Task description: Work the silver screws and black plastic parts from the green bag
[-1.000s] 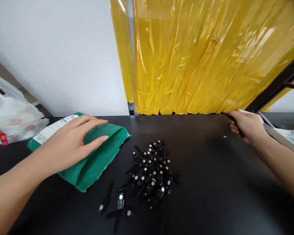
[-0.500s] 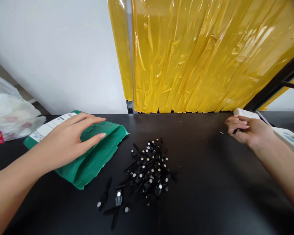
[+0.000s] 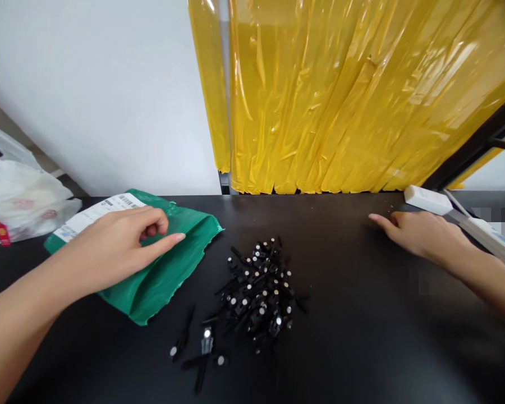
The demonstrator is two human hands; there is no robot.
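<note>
My left hand is over a green plastic mailing bag with a torn, gaping mouth. Its fingers curl inward, the thumb stands apart, and nothing shows between them. Whether the palm rests on the bag I cannot tell. My right hand is low over the black table at the right. Its thumb points left, away from the bent fingers, which are mostly hidden; no object shows in it. Between the hands lies a heap of small black strap-like pieces with round silver studs. Several loose ones lie nearer me.
A white plastic bag stands at the far left. Behind the right hand lie a white block and a white power strip with a cable. A white panel and yellow plastic sheeting border the table's back edge.
The fingers of my left hand have curled in over the green bag. My right hand has turned over and shifted slightly left, its thumb now stretched out. The heap stays put.
</note>
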